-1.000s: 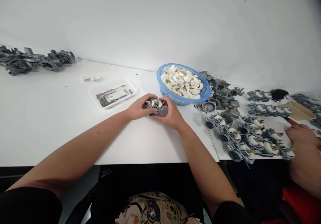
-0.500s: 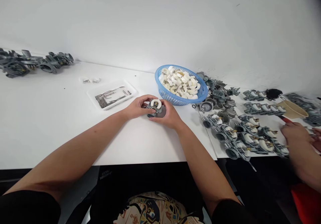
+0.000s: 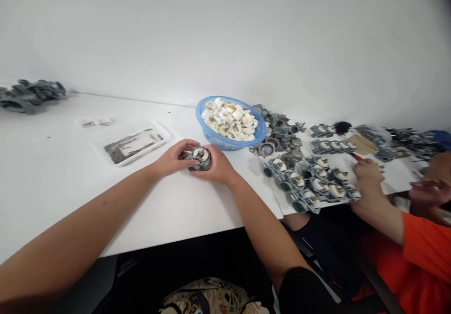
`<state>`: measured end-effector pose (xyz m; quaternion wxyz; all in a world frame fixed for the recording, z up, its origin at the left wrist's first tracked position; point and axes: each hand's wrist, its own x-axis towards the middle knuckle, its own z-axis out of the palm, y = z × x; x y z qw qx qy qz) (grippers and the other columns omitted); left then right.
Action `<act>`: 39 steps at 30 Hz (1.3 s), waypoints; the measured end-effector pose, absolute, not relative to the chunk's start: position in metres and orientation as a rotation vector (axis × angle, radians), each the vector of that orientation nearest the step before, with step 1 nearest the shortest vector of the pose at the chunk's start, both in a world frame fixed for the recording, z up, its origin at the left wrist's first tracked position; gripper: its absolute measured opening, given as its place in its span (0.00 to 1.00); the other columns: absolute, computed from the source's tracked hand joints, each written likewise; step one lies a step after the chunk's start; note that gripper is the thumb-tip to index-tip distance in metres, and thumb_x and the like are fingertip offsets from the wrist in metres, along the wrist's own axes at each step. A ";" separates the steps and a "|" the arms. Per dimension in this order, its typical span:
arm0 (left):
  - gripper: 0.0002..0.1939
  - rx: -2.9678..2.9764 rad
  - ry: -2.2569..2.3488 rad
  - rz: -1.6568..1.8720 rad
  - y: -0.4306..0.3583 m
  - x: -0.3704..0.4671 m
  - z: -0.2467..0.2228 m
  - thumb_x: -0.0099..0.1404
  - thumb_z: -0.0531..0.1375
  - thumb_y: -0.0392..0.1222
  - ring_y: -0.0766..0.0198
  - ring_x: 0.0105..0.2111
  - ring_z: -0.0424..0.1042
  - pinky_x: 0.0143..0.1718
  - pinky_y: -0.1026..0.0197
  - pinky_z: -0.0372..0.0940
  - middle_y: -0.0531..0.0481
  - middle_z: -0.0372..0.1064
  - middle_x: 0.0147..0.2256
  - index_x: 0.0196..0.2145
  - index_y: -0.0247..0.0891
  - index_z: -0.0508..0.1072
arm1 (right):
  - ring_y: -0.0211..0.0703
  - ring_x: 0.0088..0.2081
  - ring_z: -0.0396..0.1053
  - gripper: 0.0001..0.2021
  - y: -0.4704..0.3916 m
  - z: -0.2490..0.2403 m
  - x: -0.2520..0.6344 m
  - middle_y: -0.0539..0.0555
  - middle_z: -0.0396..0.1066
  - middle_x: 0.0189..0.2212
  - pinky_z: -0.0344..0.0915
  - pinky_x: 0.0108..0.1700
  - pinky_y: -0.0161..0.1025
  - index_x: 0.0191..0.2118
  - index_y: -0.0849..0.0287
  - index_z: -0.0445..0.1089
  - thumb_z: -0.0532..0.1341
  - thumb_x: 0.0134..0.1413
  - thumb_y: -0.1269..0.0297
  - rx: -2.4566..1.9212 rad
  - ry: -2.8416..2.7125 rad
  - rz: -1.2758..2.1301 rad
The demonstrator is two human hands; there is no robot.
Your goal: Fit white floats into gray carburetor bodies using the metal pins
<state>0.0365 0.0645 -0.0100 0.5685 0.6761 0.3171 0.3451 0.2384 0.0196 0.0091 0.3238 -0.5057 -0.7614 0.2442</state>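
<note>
"Head view: where does the metal part (image 3: pixel 200 159) lie?"

"Between the two hands, above the white table (image 3: pixel 155 210), its curved white piece facing up. The left hand (image 3: pixel 172 159) grips one side and the right hand (image 3: pixel 219 167) curls round the other."

"So both hold it?"

"Yes, both closed on that one part. The blue basket (image 3: pixel 228 142) sits just beyond the right hand; the tray of pins (image 3: pixel 144 153) lies left of the left hand."

Pale wall (image 3: pixel 183 37), co-worker's orange sleeve (image 3: pixel 424 243), 1 tan container (image 3: pixel 362 144), 1 black bundle (image 3: pixel 342 127)
</note>
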 end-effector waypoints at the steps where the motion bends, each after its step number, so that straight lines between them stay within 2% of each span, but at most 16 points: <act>1: 0.33 1.595 0.759 0.796 0.065 0.036 -0.011 0.55 0.70 0.50 0.51 0.52 0.69 0.55 0.47 0.64 0.42 0.69 0.52 0.55 0.40 0.66 | 0.51 0.47 0.68 0.35 0.019 0.008 0.238 0.56 0.69 0.45 0.65 0.50 0.48 0.51 0.59 0.65 0.73 0.37 0.48 -1.338 -1.995 0.645; 5: 0.37 1.624 0.794 0.769 0.065 0.035 -0.015 0.56 0.69 0.53 0.47 0.59 0.64 0.59 0.43 0.61 0.40 0.65 0.58 0.59 0.42 0.62 | 0.51 0.49 0.67 0.34 0.019 0.004 0.238 0.57 0.67 0.48 0.64 0.53 0.49 0.53 0.58 0.63 0.72 0.39 0.53 -1.313 -1.997 0.613; 9: 0.37 1.616 0.807 0.735 0.063 0.035 -0.012 0.57 0.67 0.56 0.47 0.58 0.66 0.59 0.43 0.62 0.41 0.66 0.59 0.60 0.44 0.61 | 0.53 0.52 0.65 0.34 0.020 0.002 0.238 0.57 0.66 0.49 0.62 0.55 0.52 0.53 0.57 0.61 0.71 0.38 0.57 -1.316 -2.001 0.599; 13: 0.39 1.616 0.857 0.693 0.058 0.036 -0.006 0.56 0.67 0.59 0.46 0.56 0.69 0.55 0.46 0.67 0.40 0.68 0.58 0.60 0.44 0.61 | 0.52 0.51 0.67 0.33 0.017 0.002 0.239 0.56 0.66 0.50 0.67 0.49 0.48 0.53 0.55 0.59 0.70 0.40 0.55 -1.293 -1.923 0.798; 16: 0.38 1.612 0.875 0.720 0.056 0.037 -0.003 0.55 0.67 0.61 0.45 0.57 0.68 0.55 0.46 0.67 0.41 0.67 0.59 0.59 0.44 0.63 | 0.49 0.49 0.68 0.35 0.015 0.004 0.239 0.56 0.65 0.51 0.69 0.45 0.45 0.53 0.54 0.55 0.71 0.40 0.54 -1.281 -1.852 0.941; 22: 0.35 1.594 0.878 0.718 0.052 0.038 -0.002 0.58 0.63 0.61 0.44 0.61 0.64 0.59 0.45 0.64 0.43 0.65 0.61 0.59 0.46 0.63 | 0.50 0.46 0.68 0.39 0.014 0.004 0.238 0.54 0.64 0.47 0.69 0.41 0.45 0.51 0.53 0.50 0.72 0.36 0.50 -1.382 -1.851 0.918; 27: 0.36 1.734 0.929 0.772 0.050 0.039 -0.006 0.60 0.60 0.65 0.42 0.62 0.61 0.62 0.39 0.58 0.42 0.62 0.63 0.61 0.46 0.61 | 0.51 0.48 0.67 0.39 0.014 0.005 0.239 0.57 0.63 0.50 0.68 0.45 0.47 0.51 0.54 0.50 0.72 0.37 0.53 -1.402 -1.863 0.814; 32: 0.39 1.803 1.038 0.808 0.049 0.040 -0.009 0.59 0.60 0.67 0.41 0.62 0.61 0.61 0.37 0.60 0.43 0.56 0.66 0.64 0.51 0.57 | 0.51 0.48 0.68 0.38 0.015 0.004 0.242 0.57 0.64 0.50 0.69 0.45 0.46 0.52 0.54 0.50 0.72 0.39 0.51 -1.416 -1.829 0.858; 36: 0.36 1.763 1.029 0.797 0.058 0.037 -0.019 0.60 0.59 0.64 0.41 0.63 0.61 0.63 0.36 0.57 0.46 0.56 0.66 0.62 0.52 0.59 | 0.53 0.50 0.69 0.42 0.018 0.001 0.244 0.57 0.66 0.49 0.70 0.47 0.47 0.53 0.54 0.51 0.75 0.35 0.51 -1.392 -1.803 0.812; 39: 0.36 1.697 0.884 0.836 0.074 0.034 -0.034 0.57 0.60 0.60 0.40 0.63 0.60 0.64 0.37 0.56 0.42 0.55 0.67 0.61 0.48 0.59 | 0.56 0.55 0.67 0.46 0.019 -0.001 0.245 0.60 0.64 0.53 0.68 0.53 0.50 0.55 0.55 0.52 0.77 0.32 0.50 -1.355 -1.818 0.749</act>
